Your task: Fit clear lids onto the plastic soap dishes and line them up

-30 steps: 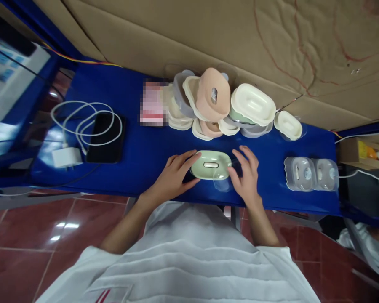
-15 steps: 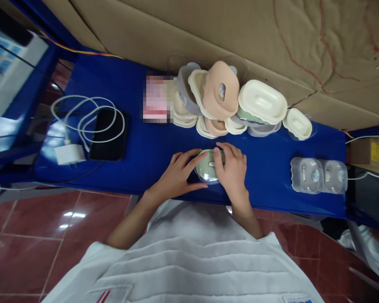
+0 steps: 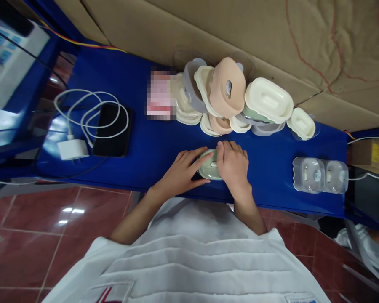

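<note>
In front of my body, a small green soap box (image 3: 208, 170) with a shiny top lies on the blue table. My left hand (image 3: 185, 170) spans its left side, fingers along the far edge and over the top, thumb at the near edge. Curled over the right end is my right hand (image 3: 235, 166), its fingertips partly hidden. Behind both hands, a pile holds a peach soap dish part (image 3: 224, 94), a cream tray (image 3: 268, 101) and several grey and cream pieces.
At left, a black phone (image 3: 112, 141) lies under a coiled white cable with a white charger (image 3: 72, 149). Two clear covers (image 3: 314, 174) sit at right, with a small cream tray (image 3: 301, 123) farther back. Brown cardboard (image 3: 192, 25) lines the back edge.
My right hand has curled in more over the right end of the green soap box. My left hand still holds the other side. The whole view has shifted slightly.
</note>
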### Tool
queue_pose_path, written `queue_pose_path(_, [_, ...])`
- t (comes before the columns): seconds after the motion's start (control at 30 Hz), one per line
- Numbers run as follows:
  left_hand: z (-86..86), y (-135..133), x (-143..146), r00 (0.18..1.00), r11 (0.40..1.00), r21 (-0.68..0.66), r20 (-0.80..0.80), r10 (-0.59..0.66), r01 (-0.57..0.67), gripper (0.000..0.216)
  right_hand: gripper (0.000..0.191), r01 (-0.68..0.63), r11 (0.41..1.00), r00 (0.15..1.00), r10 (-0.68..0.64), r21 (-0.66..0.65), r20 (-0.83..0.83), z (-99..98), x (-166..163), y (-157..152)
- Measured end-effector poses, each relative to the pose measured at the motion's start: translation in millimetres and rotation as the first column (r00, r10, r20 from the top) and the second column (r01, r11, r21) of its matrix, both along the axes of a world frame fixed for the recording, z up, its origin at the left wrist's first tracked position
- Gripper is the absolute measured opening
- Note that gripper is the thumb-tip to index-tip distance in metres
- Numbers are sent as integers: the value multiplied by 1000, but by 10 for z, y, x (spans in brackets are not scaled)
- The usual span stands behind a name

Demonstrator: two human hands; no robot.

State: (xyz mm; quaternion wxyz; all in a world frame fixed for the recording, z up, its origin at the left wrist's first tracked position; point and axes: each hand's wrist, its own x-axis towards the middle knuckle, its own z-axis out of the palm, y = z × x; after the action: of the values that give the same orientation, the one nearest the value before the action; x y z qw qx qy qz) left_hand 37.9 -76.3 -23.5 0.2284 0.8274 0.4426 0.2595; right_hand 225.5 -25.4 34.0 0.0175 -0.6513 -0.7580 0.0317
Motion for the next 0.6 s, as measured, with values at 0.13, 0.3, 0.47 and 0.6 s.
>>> queue_pose_path(0.13, [-10,12,-21,996,1000,-7,84,-3,3,90,46,-18,1000,999,18,17,-27,-26,-15,-33])
queue_pose_path(0.3, [2,2,-52,991,998,-65,131,-12,21,88,41,-252,967,950,252,22,-186,-58,26,-82])
queue_pose_path(0.47, [7,-5,-64,986,995,-93,169,-8,24,90,42,-234,972,958,234,23,-168,-61,18,-119])
queue_pose_path(0.6, [-8,-3,-71,978,993,-114,211,-10,35,88,43,-225,974,968,226,18,-113,-43,-18,-144])
